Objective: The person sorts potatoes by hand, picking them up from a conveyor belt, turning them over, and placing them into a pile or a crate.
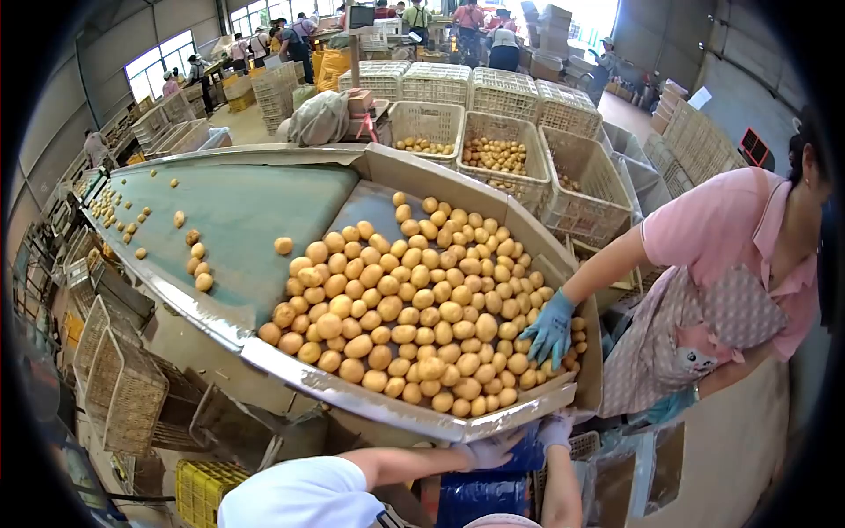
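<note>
My left hand (493,450), in a pale glove, is just below the front rim of the sorting chute (352,393), above a blue crate or bag (484,497). Its fingers look stretched out to the right. Close by, my right hand (556,429), gloved alike, is raised against the underside of the chute's end; its fingers are mostly hidden. The chute holds a large heap of potatoes (422,299). A co-worker's blue-gloved hand (551,329) rests on the potatoes at the right end.
A green conveyor belt (238,220) carries scattered potatoes on the left. The co-worker (731,246) in a pink shirt stands at the right. Plastic crates (590,189), some with potatoes, stand behind the chute. A yellow crate (207,488) is at lower left. Other people work in the background.
</note>
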The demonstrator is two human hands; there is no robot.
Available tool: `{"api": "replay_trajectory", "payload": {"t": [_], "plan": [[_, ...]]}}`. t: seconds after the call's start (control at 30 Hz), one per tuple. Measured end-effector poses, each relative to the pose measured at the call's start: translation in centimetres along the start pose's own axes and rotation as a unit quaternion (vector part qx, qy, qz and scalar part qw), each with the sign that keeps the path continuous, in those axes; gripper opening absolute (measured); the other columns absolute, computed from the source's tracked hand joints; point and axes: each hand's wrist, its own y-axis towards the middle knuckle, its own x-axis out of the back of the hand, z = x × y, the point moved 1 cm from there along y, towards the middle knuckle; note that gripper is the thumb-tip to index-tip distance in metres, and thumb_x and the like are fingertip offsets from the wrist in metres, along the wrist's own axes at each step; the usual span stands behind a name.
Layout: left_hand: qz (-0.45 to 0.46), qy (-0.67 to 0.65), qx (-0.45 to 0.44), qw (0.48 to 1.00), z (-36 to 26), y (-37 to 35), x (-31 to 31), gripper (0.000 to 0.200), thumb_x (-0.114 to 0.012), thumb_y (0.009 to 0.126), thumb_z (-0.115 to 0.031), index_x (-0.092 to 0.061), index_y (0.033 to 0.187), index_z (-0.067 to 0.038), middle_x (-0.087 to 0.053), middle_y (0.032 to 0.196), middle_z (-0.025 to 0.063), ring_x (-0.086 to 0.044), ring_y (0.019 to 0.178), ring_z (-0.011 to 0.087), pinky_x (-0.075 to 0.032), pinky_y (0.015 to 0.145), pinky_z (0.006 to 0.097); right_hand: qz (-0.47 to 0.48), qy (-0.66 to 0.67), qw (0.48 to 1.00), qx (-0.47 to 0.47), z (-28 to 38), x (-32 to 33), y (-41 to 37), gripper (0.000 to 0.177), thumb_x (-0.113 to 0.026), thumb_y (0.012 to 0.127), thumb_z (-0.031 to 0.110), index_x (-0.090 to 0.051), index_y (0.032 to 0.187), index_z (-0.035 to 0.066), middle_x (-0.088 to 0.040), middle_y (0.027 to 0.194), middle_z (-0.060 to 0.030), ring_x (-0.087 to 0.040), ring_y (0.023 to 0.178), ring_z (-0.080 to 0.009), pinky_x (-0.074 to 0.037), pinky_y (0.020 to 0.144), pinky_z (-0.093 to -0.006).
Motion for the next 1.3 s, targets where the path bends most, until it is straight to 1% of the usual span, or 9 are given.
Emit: {"api": "replay_trajectory", "payload": {"t": [0.03, 0.1, 0.2, 0.37, 0.53, 0.63, 0.83, 1.0, 1.3], "plan": [[0.042, 0.018, 0.005, 0.999, -1.5, 2.1, 1.8, 0.077, -0.050, 0.096, -0.038, -0.021, 0.162, -0.012, -0.028, 0.163, 0.0221, -0.035, 0.146, 0.0418, -0.033, 0.118, 0.0512, 0.040, -0.023, 0.999, 0.024, -0.3, -1.0, 1.2, 0.056, -0.047, 0.097, 0.035, -0.049, 0.150, 0.015, -0.044, 0.158, -0.0098, -0.037, 0.147, -0.0301, -0.017, 0.123, -0.0569], [-0.133, 0.097, -0.005, 0.986, -2.4, 4.4, 0.2, 0.064, -0.052, 0.095, -0.034, -0.041, 0.153, -0.010, -0.042, 0.154, 0.0237, -0.044, 0.139, 0.0417, -0.037, 0.115, 0.0497, 0.050, -0.028, 0.996, 0.062, -0.5, -3.8, 2.5, 0.055, -0.045, 0.098, 0.039, -0.050, 0.148, 0.015, -0.045, 0.157, -0.0109, -0.038, 0.145, -0.0307, -0.022, 0.122, -0.0510], [-0.115, -0.016, 0.051, 0.992, -2.8, 7.4, -2.3, 0.061, -0.052, 0.095, -0.034, -0.043, 0.151, -0.009, -0.045, 0.152, 0.0238, -0.046, 0.138, 0.0416, -0.038, 0.115, 0.0496, -0.065, 0.036, 0.991, 0.112, -0.2, -5.7, 3.0, 0.055, -0.042, 0.100, 0.046, -0.053, 0.144, 0.014, -0.048, 0.155, -0.0126, -0.041, 0.143, -0.0316, -0.030, 0.120, -0.0422], [-0.102, -0.087, 0.118, 0.984, -2.5, 8.5, -4.3, 0.058, -0.053, 0.094, -0.032, -0.047, 0.147, -0.009, -0.048, 0.148, 0.0240, -0.048, 0.135, 0.0414, -0.039, 0.114, 0.0493, -0.119, 0.267, 0.952, 0.095, -2.5, -7.5, 5.9, 0.055, -0.055, 0.094, 0.049, -0.058, 0.139, 0.015, -0.056, 0.146, -0.0122, -0.050, 0.136, -0.0291, -0.036, 0.114, -0.0457], [-0.113, -0.127, 0.145, 0.975, -1.5, 8.7, -5.6, 0.054, -0.053, 0.094, -0.031, -0.052, 0.143, -0.009, -0.052, 0.144, 0.0242, -0.051, 0.133, 0.0412, -0.040, 0.113, 0.0490, -0.129, 0.088, 0.985, 0.068, -5.3, -2.6, 2.6, 0.035, -0.059, 0.090, 0.035, -0.073, 0.117, 0.018, -0.074, 0.116, -0.0096, -0.066, 0.115, -0.0282, -0.049, 0.091, -0.0443], [-0.126, -0.149, 0.155, 0.968, -0.4, 8.9, -6.4, 0.052, -0.054, 0.093, -0.031, -0.054, 0.141, -0.008, -0.055, 0.142, 0.0243, -0.052, 0.132, 0.0410, -0.041, 0.112, 0.0489, -0.013, 0.018, 0.997, 0.076, -5.8, -5.9, 5.1, 0.045, -0.059, 0.090, 0.044, -0.069, 0.127, 0.020, -0.069, 0.130, -0.0072, -0.064, 0.121, -0.0250, -0.047, 0.097, -0.0464], [-0.167, -0.210, 0.172, 0.948, 3.3, 6.9, -9.2, 0.049, -0.054, 0.093, -0.029, -0.059, 0.136, -0.008, -0.059, 0.137, 0.0245, -0.055, 0.129, 0.0408, -0.042, 0.111, 0.0486, -0.064, 0.022, 0.989, 0.134, -2.2, -4.1, 0.6, 0.028, -0.055, 0.088, 0.023, -0.077, 0.105, 0.023, -0.076, 0.106, -0.0091, -0.073, 0.096, -0.0280, -0.055, 0.082, -0.0415], [0.057, 0.044, 0.091, 0.993, -2.7, -0.6, -7.3, 0.023, -0.056, 0.090, -0.019, -0.076, 0.085, -0.010, -0.075, 0.090, 0.0116, -0.074, 0.082, 0.0270, -0.057, 0.069, 0.0430, -0.079, 0.017, 0.986, 0.144, -1.0, -10.1, -8.6, 0.025, -0.054, 0.085, 0.022, -0.076, 0.097, 0.021, -0.076, 0.093, -0.0119, -0.073, 0.088, -0.0293, -0.054, 0.077, -0.0430], [0.122, -0.162, 0.148, 0.968, -17.4, -19.8, -21.5, 0.033, -0.046, 0.099, -0.028, -0.070, 0.108, -0.008, -0.072, 0.104, 0.0180, -0.070, 0.091, 0.0354, -0.056, 0.079, 0.0453, 0.087, 0.031, 0.987, 0.128, 1.0, -28.2, -34.5, 0.031, -0.050, 0.093, 0.026, -0.074, 0.112, 0.026, -0.075, 0.104, -0.0104, -0.071, 0.099, -0.0306, -0.048, 0.091, -0.0448]]}}
